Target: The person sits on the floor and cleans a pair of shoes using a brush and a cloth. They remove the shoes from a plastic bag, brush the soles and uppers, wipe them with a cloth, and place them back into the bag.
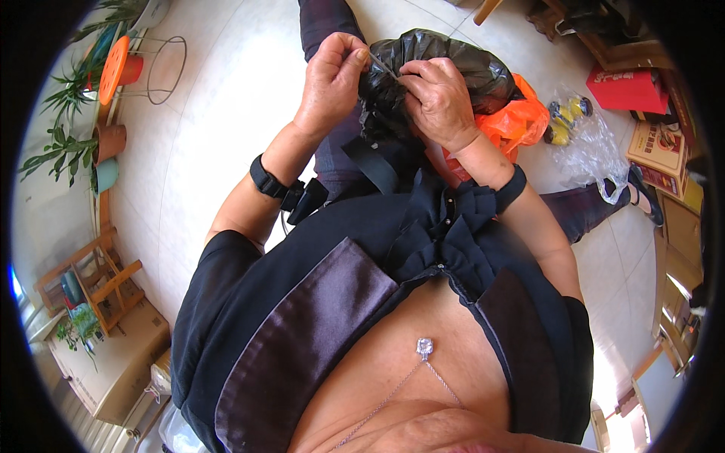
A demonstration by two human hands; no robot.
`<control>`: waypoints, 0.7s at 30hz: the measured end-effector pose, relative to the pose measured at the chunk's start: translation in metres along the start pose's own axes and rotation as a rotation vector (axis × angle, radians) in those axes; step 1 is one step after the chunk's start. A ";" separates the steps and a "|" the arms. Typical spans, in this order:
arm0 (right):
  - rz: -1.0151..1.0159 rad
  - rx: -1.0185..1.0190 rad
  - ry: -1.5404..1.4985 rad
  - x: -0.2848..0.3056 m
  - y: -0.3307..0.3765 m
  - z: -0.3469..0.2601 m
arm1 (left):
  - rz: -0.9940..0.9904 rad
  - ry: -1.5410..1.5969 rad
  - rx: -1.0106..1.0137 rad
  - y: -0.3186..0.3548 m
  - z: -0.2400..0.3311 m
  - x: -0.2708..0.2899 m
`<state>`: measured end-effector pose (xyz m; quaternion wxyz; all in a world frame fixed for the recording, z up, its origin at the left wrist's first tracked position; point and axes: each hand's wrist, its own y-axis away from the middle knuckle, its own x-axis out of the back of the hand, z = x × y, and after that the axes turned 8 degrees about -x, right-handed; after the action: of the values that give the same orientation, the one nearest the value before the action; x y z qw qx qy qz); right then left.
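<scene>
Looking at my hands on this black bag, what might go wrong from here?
The thin strip between your left hand and right hand might snap or slip if pulled hard.

The black bag looks thin and crumpled, so it could tear.

The clear bag lies loose by your shoe; your foot might catch it if that leg moves.

Thin, glossy plastic, heavily wrinkled, is seen in the bulging black bag (468,72); a similar sheen is shown by the crumpled bright-orange plastic bag (522,121) and the crinkled transparent plastic bag (600,151). The pale, smooth tiled floor (226,106) is marked by bright reflections. Matt cloth is shown by the black ruffled top (219,302), satin gloss by its broad dark lapel (302,325). Matt cardboard is seen in the large brown box (113,355), smooth wood in the brown slatted rack (113,279).
</scene>
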<state>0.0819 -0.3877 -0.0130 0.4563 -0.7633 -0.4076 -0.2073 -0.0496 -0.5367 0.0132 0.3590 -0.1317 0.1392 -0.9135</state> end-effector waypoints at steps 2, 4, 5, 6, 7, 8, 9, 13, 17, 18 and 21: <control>0.009 0.009 0.001 0.001 0.000 0.001 | -0.023 -0.120 -0.058 0.003 0.001 0.002; -0.033 0.008 -0.030 0.004 -0.002 0.003 | 0.012 0.008 0.034 0.002 -0.002 0.002; -0.034 -0.004 -0.054 0.005 -0.002 0.003 | 0.019 0.070 0.055 0.002 -0.005 0.003; -0.038 -0.010 -0.077 0.006 -0.003 0.003 | 0.015 0.061 0.112 0.001 -0.008 0.004; -0.039 -0.023 -0.083 0.008 -0.003 0.004 | 0.051 0.155 0.185 0.000 -0.011 0.006; -0.052 -0.033 -0.090 0.010 -0.002 0.004 | 0.065 0.259 0.218 0.000 -0.013 0.008; -0.037 -0.044 -0.101 0.012 -0.003 0.005 | 0.033 0.143 0.227 -0.002 -0.017 0.011; -0.038 -0.158 -0.197 0.015 -0.003 0.006 | -0.252 -0.392 -0.153 -0.001 -0.023 0.007; 0.007 -0.237 -0.291 0.015 -0.004 0.004 | -0.274 -0.173 -0.165 0.008 -0.033 -0.025; 0.016 -0.237 -0.262 0.017 -0.004 0.004 | -0.248 -0.257 -0.180 0.008 -0.039 -0.032; 0.093 -0.257 -0.324 0.028 -0.007 0.004 | -0.126 0.242 0.255 0.000 -0.063 -0.037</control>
<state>0.0922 -0.3709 0.0079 0.2929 -0.8565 -0.4102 -0.1110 -0.0445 -0.5007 -0.0504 0.2953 0.0174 0.0559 -0.9536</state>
